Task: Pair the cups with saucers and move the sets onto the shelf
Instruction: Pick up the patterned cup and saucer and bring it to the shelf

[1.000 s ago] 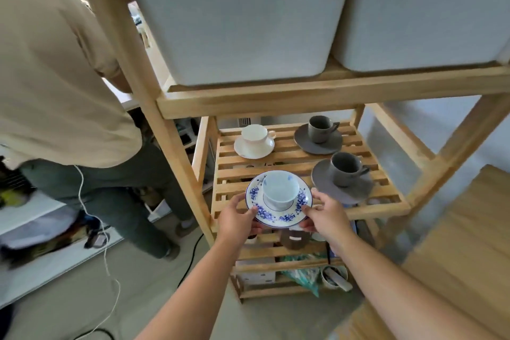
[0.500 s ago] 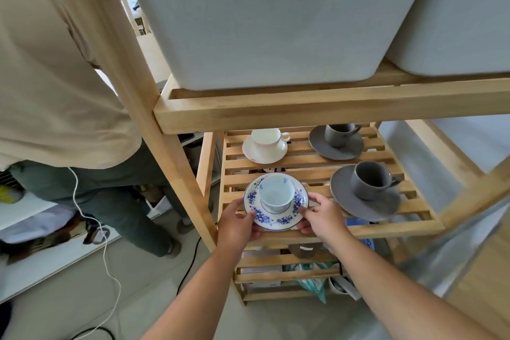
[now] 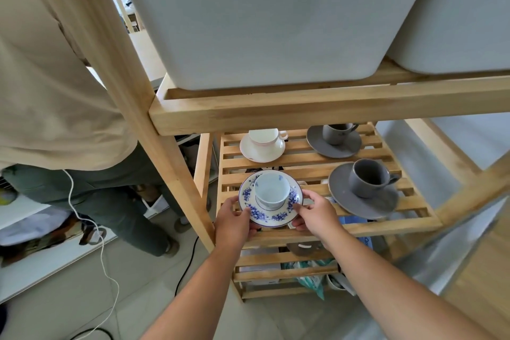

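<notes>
A white cup [image 3: 271,192] stands upright on a blue-flowered saucer [image 3: 269,214]. My left hand [image 3: 233,222] grips the saucer's left rim and my right hand [image 3: 314,214] grips its right rim. The set is over the front left of the slatted wooden shelf [image 3: 311,159]; whether it touches the slats I cannot tell. On the shelf stand a white cup on a white saucer [image 3: 262,145] at the back left, a grey cup on a grey saucer [image 3: 335,136] at the back right, and another grey cup and saucer [image 3: 364,188] at the front right.
Two large grey bins [image 3: 265,16] sit on the upper shelf rail [image 3: 317,109] just above. A wooden post [image 3: 129,85] rises at the left. A person in a beige shirt [image 3: 49,77] stands left of the shelf. Lower shelves hold bags and boxes. A white cable [image 3: 102,251] trails on the floor.
The view has come closer to the shelf and dropped under the bins. Both hands have carried the blue-flowered set forward onto the front left of the slats.
</notes>
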